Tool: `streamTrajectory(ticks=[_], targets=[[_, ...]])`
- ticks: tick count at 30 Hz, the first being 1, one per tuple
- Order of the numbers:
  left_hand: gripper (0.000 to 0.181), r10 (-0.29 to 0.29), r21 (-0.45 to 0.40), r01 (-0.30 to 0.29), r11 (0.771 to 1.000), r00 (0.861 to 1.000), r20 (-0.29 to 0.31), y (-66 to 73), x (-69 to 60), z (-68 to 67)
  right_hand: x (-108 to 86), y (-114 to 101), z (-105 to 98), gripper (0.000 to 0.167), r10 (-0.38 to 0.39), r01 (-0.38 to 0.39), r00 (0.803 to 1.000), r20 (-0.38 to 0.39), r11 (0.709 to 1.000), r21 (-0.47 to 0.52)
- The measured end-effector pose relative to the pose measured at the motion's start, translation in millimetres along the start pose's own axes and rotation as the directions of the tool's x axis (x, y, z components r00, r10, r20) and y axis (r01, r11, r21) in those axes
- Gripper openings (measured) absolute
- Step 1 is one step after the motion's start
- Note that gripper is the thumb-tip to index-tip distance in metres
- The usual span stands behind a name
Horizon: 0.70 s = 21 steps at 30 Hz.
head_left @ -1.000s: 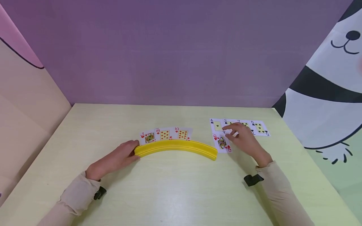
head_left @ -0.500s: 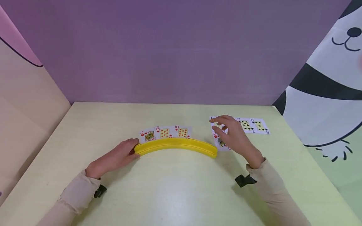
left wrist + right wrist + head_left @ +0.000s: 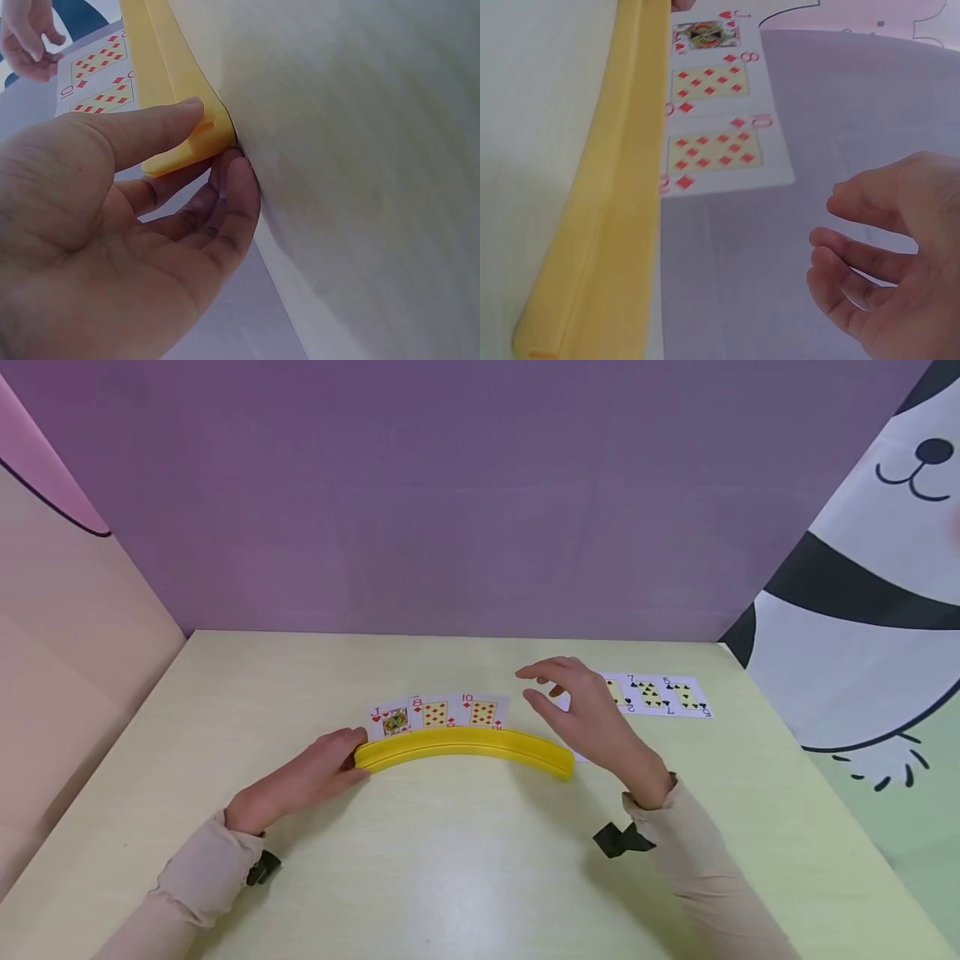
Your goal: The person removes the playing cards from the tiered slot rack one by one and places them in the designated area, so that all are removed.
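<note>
A curved yellow card holder lies across the table, its left end gripped between thumb and fingers of my left hand. Three red playing cards stand in its slot: a jack of hearts, an eight of diamonds and a ten of diamonds. My right hand hovers just behind the holder's right end. In the right wrist view its fingers are loosely bent and apart from the thumb, with nothing between them. The cards beneath that hand are mostly hidden.
To the right of my right hand lie a seven and a five of a black suit, beside a partly covered two. A purple wall rises behind the table; printed side panels flank it.
My right hand has moved left from over the loose cards on the right towards the holder, with nothing in it. The left hand keeps its grip on the holder's end, which stays put.
</note>
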<state>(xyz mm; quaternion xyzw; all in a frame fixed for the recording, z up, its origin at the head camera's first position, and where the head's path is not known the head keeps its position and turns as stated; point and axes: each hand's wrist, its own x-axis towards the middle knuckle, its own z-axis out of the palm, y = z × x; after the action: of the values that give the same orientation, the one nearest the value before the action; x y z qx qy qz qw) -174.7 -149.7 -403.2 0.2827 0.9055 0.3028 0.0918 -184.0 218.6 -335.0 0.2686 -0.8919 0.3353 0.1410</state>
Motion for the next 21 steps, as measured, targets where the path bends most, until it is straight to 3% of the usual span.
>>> streamTrajectory(ticks=[12, 21], targets=[[0.019, -0.007, -0.005, 0.007, 1.0, 1.0, 0.0, -1.1, 2.0, 0.3, 4.5, 0.2, 35.4, 0.018, 0.063, -0.069, 0.991, 0.115, 0.997, 0.045], [0.018, 0.018, 0.003, -0.018, 1.0, 1.0, 0.013, -1.0, 11.7, 5.5, -2.8, 4.7, 34.4, 0.014, 0.152, -0.155, 0.978, 0.146, 0.988, 0.009]])
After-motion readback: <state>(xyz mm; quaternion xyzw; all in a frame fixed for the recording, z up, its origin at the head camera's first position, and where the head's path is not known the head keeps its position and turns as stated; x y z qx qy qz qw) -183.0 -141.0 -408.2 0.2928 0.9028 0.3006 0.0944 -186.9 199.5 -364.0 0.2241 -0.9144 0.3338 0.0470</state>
